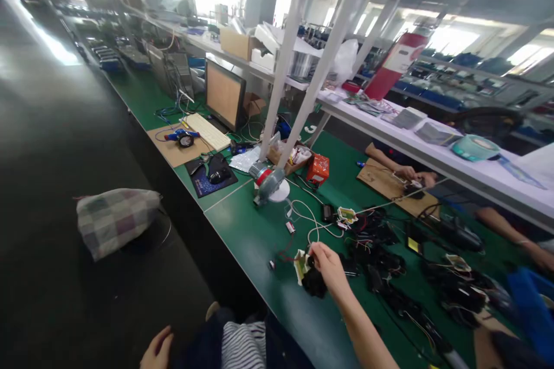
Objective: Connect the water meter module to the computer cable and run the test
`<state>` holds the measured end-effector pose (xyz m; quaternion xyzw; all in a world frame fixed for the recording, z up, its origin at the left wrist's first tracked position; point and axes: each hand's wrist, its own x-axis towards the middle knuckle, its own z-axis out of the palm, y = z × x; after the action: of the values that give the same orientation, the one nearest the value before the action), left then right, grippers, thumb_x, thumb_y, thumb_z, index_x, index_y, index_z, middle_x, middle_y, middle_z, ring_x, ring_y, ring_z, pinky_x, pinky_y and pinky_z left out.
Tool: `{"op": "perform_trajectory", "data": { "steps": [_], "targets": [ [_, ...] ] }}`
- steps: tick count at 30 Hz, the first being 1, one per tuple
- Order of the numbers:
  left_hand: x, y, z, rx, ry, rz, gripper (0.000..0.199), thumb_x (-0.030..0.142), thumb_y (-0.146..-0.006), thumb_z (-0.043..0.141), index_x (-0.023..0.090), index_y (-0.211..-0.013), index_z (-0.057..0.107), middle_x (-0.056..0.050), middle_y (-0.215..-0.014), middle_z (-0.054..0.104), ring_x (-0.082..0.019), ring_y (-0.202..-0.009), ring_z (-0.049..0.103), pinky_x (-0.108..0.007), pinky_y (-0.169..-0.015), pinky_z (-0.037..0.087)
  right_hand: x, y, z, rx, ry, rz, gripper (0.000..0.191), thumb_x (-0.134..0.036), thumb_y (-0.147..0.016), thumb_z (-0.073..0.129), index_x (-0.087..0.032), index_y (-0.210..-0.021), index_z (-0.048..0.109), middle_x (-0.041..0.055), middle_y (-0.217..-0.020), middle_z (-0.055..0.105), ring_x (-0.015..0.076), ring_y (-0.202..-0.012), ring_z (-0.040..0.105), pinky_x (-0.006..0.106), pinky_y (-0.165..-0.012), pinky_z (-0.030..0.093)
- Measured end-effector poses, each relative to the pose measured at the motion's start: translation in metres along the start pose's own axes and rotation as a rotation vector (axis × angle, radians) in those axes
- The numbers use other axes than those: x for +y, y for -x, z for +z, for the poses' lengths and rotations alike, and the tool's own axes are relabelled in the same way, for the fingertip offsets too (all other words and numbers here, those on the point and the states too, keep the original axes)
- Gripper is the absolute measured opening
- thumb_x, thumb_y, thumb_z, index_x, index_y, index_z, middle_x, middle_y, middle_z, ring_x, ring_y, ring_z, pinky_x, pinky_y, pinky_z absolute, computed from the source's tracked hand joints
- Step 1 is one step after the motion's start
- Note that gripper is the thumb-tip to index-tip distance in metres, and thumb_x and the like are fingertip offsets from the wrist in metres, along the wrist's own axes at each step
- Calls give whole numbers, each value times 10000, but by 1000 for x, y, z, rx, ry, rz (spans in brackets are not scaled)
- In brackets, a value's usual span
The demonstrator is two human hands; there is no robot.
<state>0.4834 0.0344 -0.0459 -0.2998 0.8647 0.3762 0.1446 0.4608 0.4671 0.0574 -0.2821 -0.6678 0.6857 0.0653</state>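
Black bulky part [314, 283] beside cream-framed green board [299, 268] meets the right hand's [328, 265] narrow, pinching grip; left hand [156, 351] hangs loosely spread.

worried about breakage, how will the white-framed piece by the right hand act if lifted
The white-framed piece is probably stiff, since its rim looks angular. That shape makes rolling unlikely. It may be fragile, with its greenish inner face exposed.

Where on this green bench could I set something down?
Bare benchtop shows between the red-banded grey device and the near edge, left of the white cable. It's crowded to the right of the right hand, where black parts lie jumbled.
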Motion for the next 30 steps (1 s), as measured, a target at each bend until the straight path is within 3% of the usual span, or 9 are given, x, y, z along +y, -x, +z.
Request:
{"op": "perform_trajectory", "data": {
  "steps": [3,7,11,15,17,21,24,27,30],
  "targets": [
    [45,-9,-9,-70,134,80,409,503,-561,501,214,-819,634,-77,-985,704,-337,-1099,580,-449,-999,424,-41,-1,16,-48,-153,37,526,-659,-584,672,-164,-580,494,-86,-465,230,53,-428,172,209,-427,122],
    [105,-11,-11,-291,292,207,536,556,-541,566,163,-899,632,-124,-1086,674,-328,-1117,568,-447,-1047,384,-93,-4,43,-125,-377,65,422,-502,-614,729,-164,-607,477,-103,-493,164,38,-425,115,190,-395,112],
    [146,-7,-14,-456,314,451,598,522,-663,589,116,-1103,579,-153,-1188,617,-283,-1158,544,-459,-1065,359,-138,-11,86,-206,-588,75,317,-355,-680,708,-159,-632,463,-92,-521,196,40,-434,172,159,-387,230],
    [181,-5,-23,-500,301,715,578,396,-776,583,155,-1283,444,-139,-1282,549,-248,-1197,505,-469,-1057,355,-170,-25,138,-267,-801,162,176,-207,-735,659,-141,-667,511,-78,-513,313,31,-437,316,138,-433,365],
    [200,-11,-23,-523,373,778,655,348,-787,603,188,-1361,329,-139,-1360,470,-239,-1230,469,-458,-1055,359,-182,-35,162,-258,-835,193,117,-177,-766,622,-137,-687,546,-61,-516,411,42,-463,412,162,-521,465],
    [246,-36,-13,-676,654,679,896,388,-716,710,216,-1405,163,-174,-1467,280,-262,-1291,400,-439,-1075,342,-199,-55,209,-207,-932,278,88,-139,-792,606,-143,-705,598,-38,-567,569,66,-537,560,236,-769,548],
    [285,-57,-8,-742,849,606,1067,485,-580,797,243,-1392,150,-175,-1466,268,-287,-1294,397,-429,-1070,355,-208,-71,245,-240,-1004,313,85,-143,-803,616,-152,-718,621,-38,-593,614,75,-592,616,243,-833,542],
    [323,-80,-18,-651,963,607,985,513,-557,799,255,-1344,264,-134,-1397,405,-284,-1293,402,-422,-1080,349,-217,-91,281,-305,-1058,348,88,-152,-811,618,-154,-725,636,-21,-630,649,86,-644,649,230,-834,542],
    [361,-110,-48,-509,968,586,719,458,-660,743,213,-1243,401,-114,-1327,493,-278,-1286,410,-406,-1100,321,-230,-117,314,-377,-1102,375,65,-164,-801,635,-155,-738,647,-3,-661,674,96,-669,667,210,-796,552]
  ]
}}
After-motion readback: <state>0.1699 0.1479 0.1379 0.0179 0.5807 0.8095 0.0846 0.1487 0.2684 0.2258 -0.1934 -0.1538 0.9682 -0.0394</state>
